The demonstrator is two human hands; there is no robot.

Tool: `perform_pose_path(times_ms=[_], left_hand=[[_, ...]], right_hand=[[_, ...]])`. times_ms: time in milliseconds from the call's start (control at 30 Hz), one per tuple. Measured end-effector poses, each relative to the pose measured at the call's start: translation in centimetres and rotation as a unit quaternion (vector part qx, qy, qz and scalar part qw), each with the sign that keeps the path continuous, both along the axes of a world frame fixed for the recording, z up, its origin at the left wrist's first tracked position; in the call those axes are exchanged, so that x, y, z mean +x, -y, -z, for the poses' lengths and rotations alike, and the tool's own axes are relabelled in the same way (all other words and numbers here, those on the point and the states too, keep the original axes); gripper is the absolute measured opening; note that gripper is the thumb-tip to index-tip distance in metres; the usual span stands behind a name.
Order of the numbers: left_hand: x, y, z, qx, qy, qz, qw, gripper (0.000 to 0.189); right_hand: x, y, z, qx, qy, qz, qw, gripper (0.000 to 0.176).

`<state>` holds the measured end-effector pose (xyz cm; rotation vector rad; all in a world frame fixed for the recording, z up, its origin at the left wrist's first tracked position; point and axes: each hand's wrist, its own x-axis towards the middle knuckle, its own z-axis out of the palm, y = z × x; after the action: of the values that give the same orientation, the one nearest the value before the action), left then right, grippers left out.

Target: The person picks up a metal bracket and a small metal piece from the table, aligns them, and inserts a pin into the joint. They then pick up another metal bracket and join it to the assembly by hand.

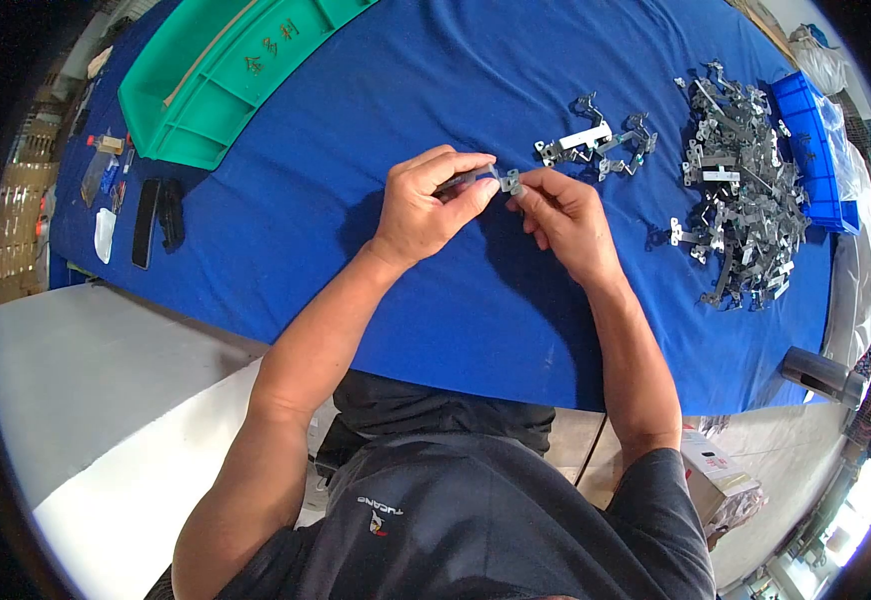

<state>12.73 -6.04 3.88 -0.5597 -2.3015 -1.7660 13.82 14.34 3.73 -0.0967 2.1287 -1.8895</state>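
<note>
My left hand is closed around one end of a small metal hinge, thumb and fingers pinching it above the blue cloth. From the other side, the thumb and index finger of my right hand grip the hinge's end plate, which has holes in it. My fingers cover much of the part. Just beyond my right hand lies a small group of similar metal hinges. Farther right spreads a large heap of them, tangled together.
A green plastic bin stands at the back left. A blue crate borders the heap on the right. At the left lie a black phone-like slab and a dark tool. A dark cylinder sits at the right edge.
</note>
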Motion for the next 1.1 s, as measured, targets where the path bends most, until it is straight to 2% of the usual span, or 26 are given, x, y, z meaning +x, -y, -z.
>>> perform_pose_path(times_ms=[267,367,467,567,667,767,900,1100], left_hand=[[-0.13,0.11,0.14,-0.018,-0.013,0.024,0.999,0.021],[-0.01,0.05,0.00,-0.022,-0.008,0.029,0.999,0.020],[-0.03,-0.09,0.13,-0.030,-0.011,0.031,0.999,0.021],[-0.06,-0.10,0.27,-0.059,-0.040,0.054,0.996,0.021],[-0.03,-0.16,0.12,-0.062,-0.041,0.071,0.995,0.021],[-0.08,-0.14,0.16,-0.050,-0.028,0.060,0.997,0.020],[-0.04,-0.02,-0.15,-0.019,-0.026,-0.001,0.999,0.020],[-0.18,0.11,0.15,-0.021,-0.023,-0.001,1.000,0.020]], right_hand=[[-0.03,-0.06,-0.13,0.009,-0.001,-0.004,1.000,0.020],[-0.15,0.17,0.33,-0.050,-0.019,0.021,0.998,0.022],[-0.43,-0.53,-0.07,-0.118,0.038,0.000,0.992,0.025],[-0.47,-0.31,0.46,-0.087,0.004,-0.004,0.996,0.024],[-0.23,-0.25,0.08,-0.076,-0.009,0.031,0.997,0.021],[-0.44,0.29,0.25,-0.156,-0.006,0.118,0.981,0.019],[-0.27,-0.30,-0.16,-0.035,0.036,0.014,0.999,0.019],[-0.19,-0.21,-0.46,-0.007,0.021,-0.015,1.000,0.018]])
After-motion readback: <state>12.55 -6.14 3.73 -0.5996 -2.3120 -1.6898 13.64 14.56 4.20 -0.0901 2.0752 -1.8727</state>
